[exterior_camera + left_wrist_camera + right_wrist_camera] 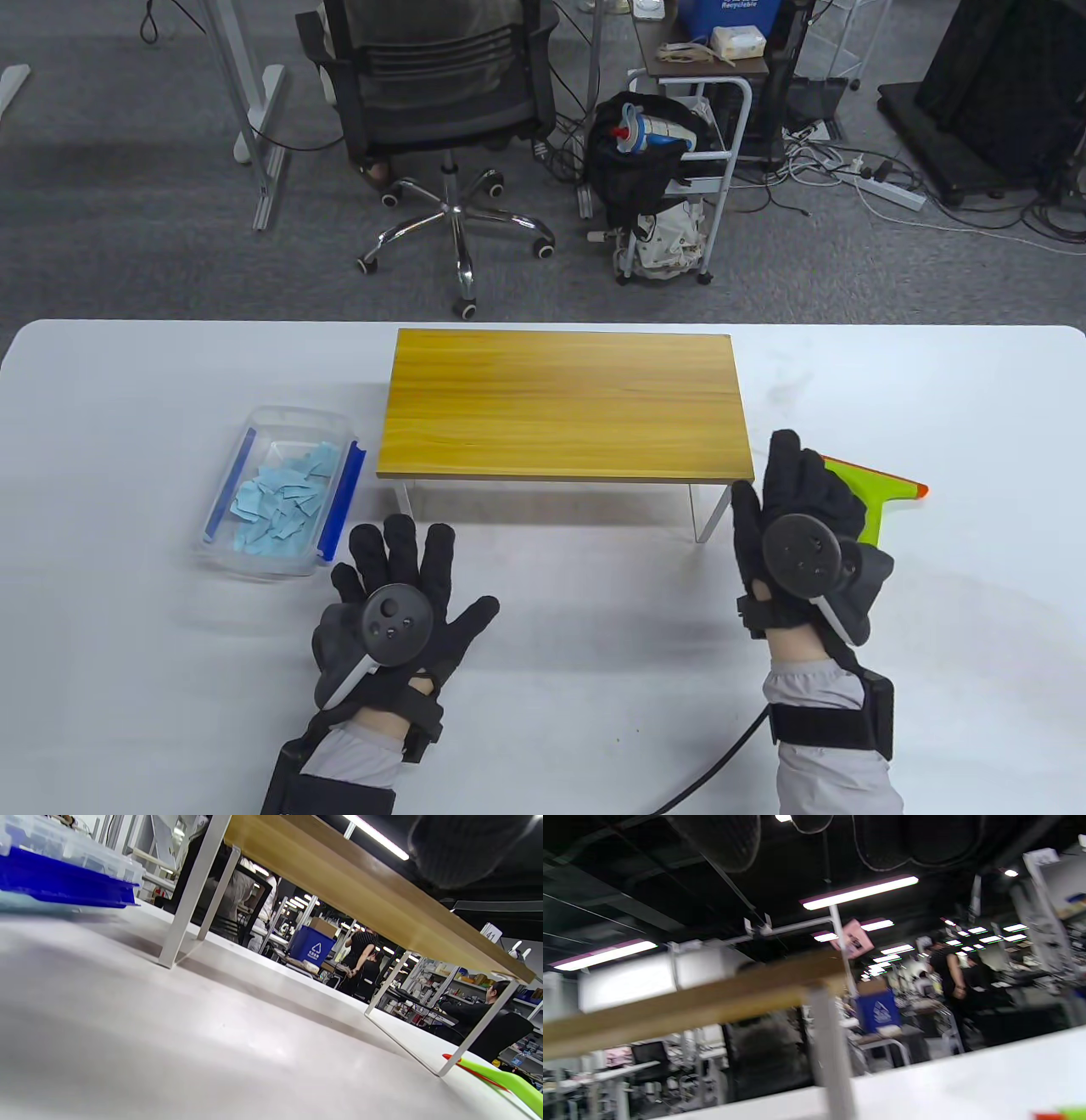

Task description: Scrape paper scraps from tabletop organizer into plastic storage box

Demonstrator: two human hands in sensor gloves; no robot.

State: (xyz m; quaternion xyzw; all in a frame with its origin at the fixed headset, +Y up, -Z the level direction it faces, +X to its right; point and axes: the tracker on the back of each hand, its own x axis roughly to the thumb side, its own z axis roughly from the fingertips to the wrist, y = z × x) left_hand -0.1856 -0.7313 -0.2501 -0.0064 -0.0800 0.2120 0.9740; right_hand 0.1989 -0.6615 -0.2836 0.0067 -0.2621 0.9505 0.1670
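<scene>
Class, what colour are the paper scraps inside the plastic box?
Light blue paper scraps, best seen in the table view.

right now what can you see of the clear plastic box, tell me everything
The plastic storage box is a clear, rectangular, lidless container with rounded corners and a blue latch along each long side. It sits flat on the white table, left of the wooden organizer and apart from it. Light blue paper scraps lie heaped inside, covering much of its floor. The left hand is spread on the table just beside its near right corner; whether a fingertip touches it is unclear. The left wrist view shows its blue latch and clear wall from low down.
</scene>
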